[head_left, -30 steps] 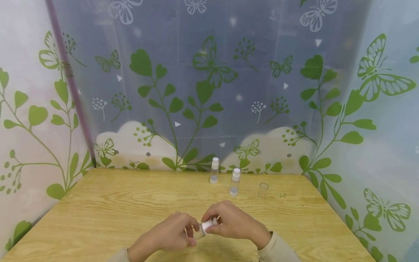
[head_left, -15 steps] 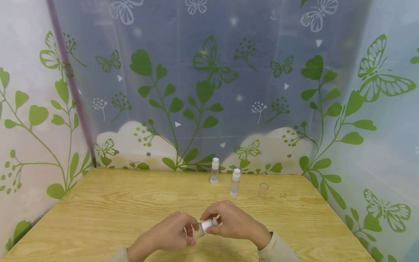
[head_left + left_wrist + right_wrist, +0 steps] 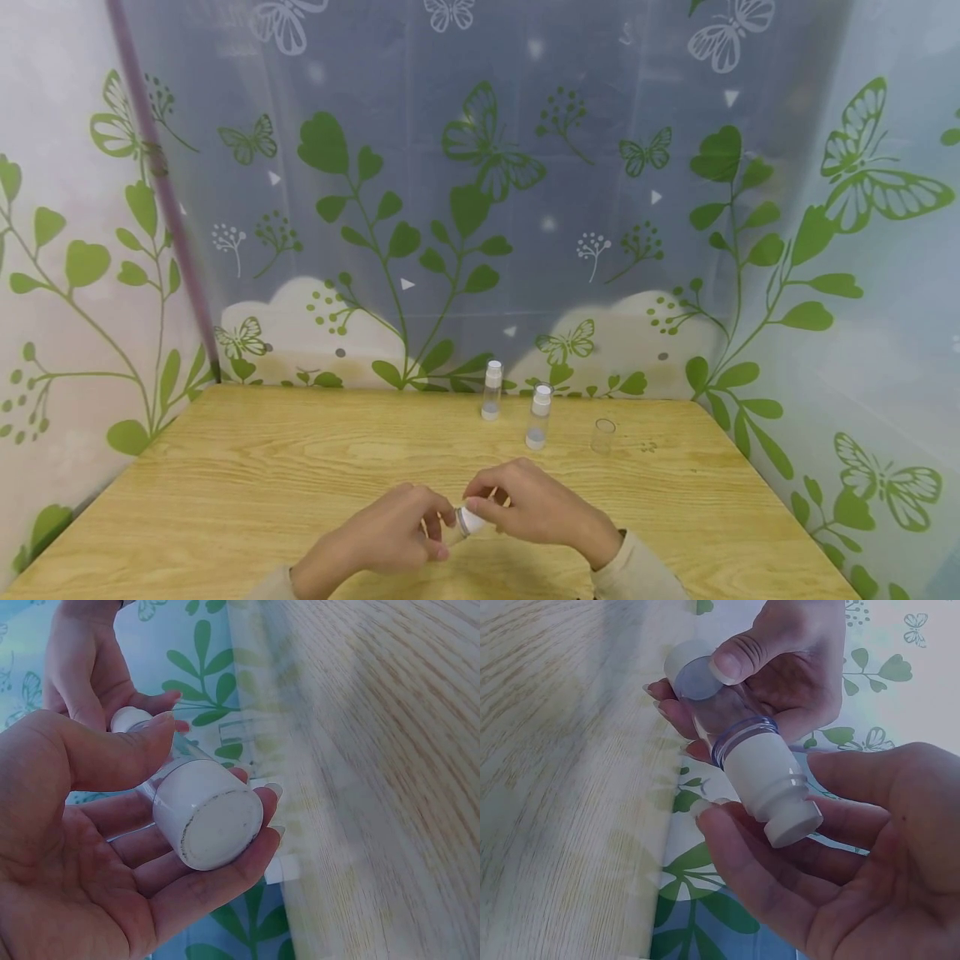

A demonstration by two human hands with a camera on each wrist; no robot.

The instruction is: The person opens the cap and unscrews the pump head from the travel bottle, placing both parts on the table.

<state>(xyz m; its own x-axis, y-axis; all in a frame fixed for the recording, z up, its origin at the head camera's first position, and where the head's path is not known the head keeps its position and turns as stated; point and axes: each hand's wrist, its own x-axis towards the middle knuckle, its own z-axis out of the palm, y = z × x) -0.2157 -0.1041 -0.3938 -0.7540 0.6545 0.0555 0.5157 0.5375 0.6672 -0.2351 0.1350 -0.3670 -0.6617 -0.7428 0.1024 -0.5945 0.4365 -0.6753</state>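
Note:
My left hand (image 3: 390, 531) holds a small clear pump bottle (image 3: 711, 712) around its body, thumb on top and fingers beneath. In the left wrist view, the bottle's round white base (image 3: 223, 825) faces the camera, cradled by the fingers. A white pump top (image 3: 769, 776) sits at its other end, with a clear ring below its collar. Around that top, the right hand (image 3: 540, 510) has its thumb and fingers spread loosely, the thumb tip right beside the collar. The bottle is tilted, its pump end toward the right hand.
Two similar pump bottles stand upright farther back, one bottle (image 3: 491, 392) near the curtain and another bottle (image 3: 537, 417) to its right. A clear cap (image 3: 602, 437) is on the wooden table (image 3: 300, 450) beside them. Printed curtains (image 3: 450, 208) enclose the table.
My right thumb has shifted up from the underside of the pump top, and the fingers have loosened around it. The left hand and bottle stay in place.

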